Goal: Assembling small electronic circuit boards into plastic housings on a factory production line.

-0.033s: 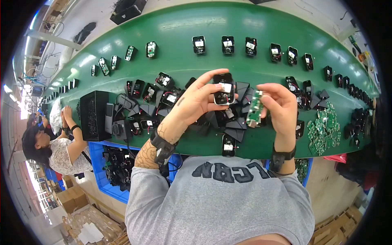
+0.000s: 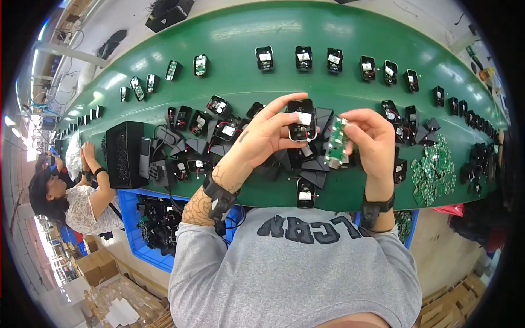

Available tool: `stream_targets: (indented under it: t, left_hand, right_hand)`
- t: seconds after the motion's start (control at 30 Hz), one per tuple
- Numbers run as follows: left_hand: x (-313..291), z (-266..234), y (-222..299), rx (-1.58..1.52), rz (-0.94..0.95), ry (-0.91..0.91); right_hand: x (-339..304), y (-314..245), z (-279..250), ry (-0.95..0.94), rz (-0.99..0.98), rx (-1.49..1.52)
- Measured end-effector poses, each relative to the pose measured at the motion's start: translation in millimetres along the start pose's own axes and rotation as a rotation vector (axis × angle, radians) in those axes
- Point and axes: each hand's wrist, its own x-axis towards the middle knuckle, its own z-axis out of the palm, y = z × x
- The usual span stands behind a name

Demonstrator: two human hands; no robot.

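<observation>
My left hand (image 2: 263, 134) holds a small black plastic housing (image 2: 298, 133) between thumb and fingers, its open side facing me. A white label and bits of wiring show inside it. Just to the right, my right hand (image 2: 376, 143) pinches a narrow green circuit board (image 2: 335, 143) by its edge, tilted, with a metal connector at its lower end. A gap separates the board from the housing. Below both hands lies a heap of dark housing parts (image 2: 313, 179), partly hidden by my left hand. A single open housing (image 2: 306, 193) lies near the table's front edge.
Rows of housings (image 2: 304, 58) line the far side of the green table (image 2: 235, 71). Loose circuit boards (image 2: 433, 169) are piled at right. A black box of small parts (image 2: 124, 156) stands at left, above a blue crate (image 2: 149, 256). Another person (image 2: 82, 202) works far left.
My right hand has shifted slightly left, bringing the circuit board closer to the housing. My left hand stays almost where it was, still holding the housing.
</observation>
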Motion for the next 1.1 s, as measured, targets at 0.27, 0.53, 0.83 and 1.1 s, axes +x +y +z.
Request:
stream_targets:
  t: [0.27,0.53,0.83,1.1]
  left_hand:
    - [7.0,8.2,-13.0,0.04,-0.014,-0.005]
    - [5.7,12.7,-16.9,0.12,0.002,-0.007]
    - [-2.2,30.9,-13.7,0.079,0.009,-0.038]
    - [-7.3,37.2,-23.7,0.047,0.08,-0.055]
  right_hand:
    - [-0.9,7.9,-0.2,-0.034,0.088,0.021]
    - [-1.0,7.6,2.1,-0.052,0.125,-0.046]
    - [3.9,2.1,5.9,0.051,0.002,-0.261]
    - [4.1,1.1,7.3,0.063,-0.187,-0.417]
